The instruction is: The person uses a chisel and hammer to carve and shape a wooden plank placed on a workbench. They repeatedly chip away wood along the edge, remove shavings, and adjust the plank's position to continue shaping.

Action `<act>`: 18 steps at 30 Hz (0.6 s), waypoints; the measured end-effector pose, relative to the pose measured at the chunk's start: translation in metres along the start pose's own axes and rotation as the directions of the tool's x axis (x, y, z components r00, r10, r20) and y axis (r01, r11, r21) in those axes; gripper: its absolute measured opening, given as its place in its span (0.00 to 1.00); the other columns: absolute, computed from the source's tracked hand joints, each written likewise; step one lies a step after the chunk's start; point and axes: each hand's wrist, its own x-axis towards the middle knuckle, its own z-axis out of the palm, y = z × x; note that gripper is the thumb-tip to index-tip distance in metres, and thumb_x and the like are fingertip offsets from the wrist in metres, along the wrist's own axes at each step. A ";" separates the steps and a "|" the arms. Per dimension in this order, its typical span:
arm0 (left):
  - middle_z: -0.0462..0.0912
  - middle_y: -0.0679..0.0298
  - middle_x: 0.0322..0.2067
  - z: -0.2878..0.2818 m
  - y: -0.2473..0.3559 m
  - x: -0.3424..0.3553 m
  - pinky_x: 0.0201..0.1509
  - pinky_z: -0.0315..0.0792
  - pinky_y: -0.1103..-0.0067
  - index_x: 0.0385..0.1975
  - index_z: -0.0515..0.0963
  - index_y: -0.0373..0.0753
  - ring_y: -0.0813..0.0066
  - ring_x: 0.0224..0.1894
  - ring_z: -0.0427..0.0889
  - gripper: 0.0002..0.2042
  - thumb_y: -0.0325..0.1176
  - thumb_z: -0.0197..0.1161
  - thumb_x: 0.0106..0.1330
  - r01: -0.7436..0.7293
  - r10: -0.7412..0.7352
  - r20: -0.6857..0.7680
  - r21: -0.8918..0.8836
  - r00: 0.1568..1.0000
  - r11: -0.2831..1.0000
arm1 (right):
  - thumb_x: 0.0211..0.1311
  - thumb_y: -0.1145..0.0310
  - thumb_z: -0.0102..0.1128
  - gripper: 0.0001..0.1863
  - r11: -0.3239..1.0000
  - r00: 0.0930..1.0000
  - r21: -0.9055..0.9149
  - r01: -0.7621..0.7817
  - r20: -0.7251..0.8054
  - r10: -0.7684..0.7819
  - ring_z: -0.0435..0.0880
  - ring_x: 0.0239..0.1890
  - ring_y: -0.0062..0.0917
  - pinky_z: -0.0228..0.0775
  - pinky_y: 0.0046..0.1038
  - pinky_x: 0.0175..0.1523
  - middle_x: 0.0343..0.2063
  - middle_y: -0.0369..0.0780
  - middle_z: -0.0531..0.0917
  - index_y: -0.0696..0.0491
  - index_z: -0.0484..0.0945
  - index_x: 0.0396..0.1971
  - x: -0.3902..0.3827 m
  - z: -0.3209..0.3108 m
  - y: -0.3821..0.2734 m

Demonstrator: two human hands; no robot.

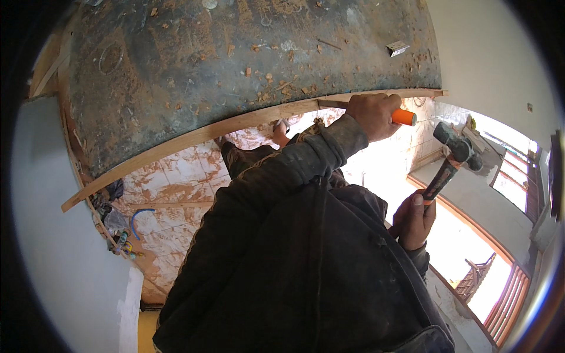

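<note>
My left hand (372,116) is closed round a chisel (404,117) with an orange handle, at the right part of the worktable's front edge. Its flat blade lies against a long pale wooden strip (235,122); the very tip is hard to make out. The strip runs along that edge and sticks out past both table corners. Lower right, my right hand (414,219) grips a hammer (452,150) by its black and orange handle. The dark metal head is up, apart from the chisel's butt end.
Wood chips and a metal hinge (397,48) lie on the dusty dark tabletop (194,65). A blue hose piece (136,222) and tangled cables (122,244) are on the dirt-smeared tile floor (170,176). Walls stand left and right, with a wood-framed opening (459,219) at right.
</note>
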 end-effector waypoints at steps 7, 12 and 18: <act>0.81 0.61 0.23 0.003 -0.002 0.001 0.28 0.77 0.64 0.31 0.75 0.43 0.59 0.25 0.85 0.14 0.39 0.75 0.54 0.006 -0.006 0.022 -0.026 1.000 1.000 | 0.76 0.55 0.53 0.15 0.997 0.999 -0.079 -0.027 -0.039 0.024 0.65 0.12 0.14 0.57 0.20 0.16 0.15 0.31 0.70 0.52 0.69 0.36 0.003 0.002 0.008; 0.84 0.59 0.26 0.001 -0.008 0.008 0.33 0.79 0.65 0.36 0.78 0.42 0.57 0.28 0.86 0.16 0.42 0.75 0.55 0.086 -0.087 0.177 0.012 0.980 0.996 | 0.76 0.55 0.53 0.15 0.990 0.990 -0.036 -0.138 -0.001 0.138 0.67 0.12 0.16 0.60 0.20 0.15 0.16 0.32 0.70 0.51 0.70 0.37 0.014 -0.007 -0.001; 0.88 0.55 0.35 -0.063 -0.047 0.031 0.40 0.81 0.71 0.44 0.84 0.38 0.68 0.37 0.88 0.17 0.41 0.72 0.61 0.326 -0.327 0.046 -0.282 0.944 0.902 | 0.75 0.52 0.53 0.16 0.973 0.973 0.067 -0.220 0.085 0.215 0.69 0.12 0.18 0.61 0.21 0.15 0.16 0.33 0.71 0.52 0.70 0.37 0.007 0.003 0.010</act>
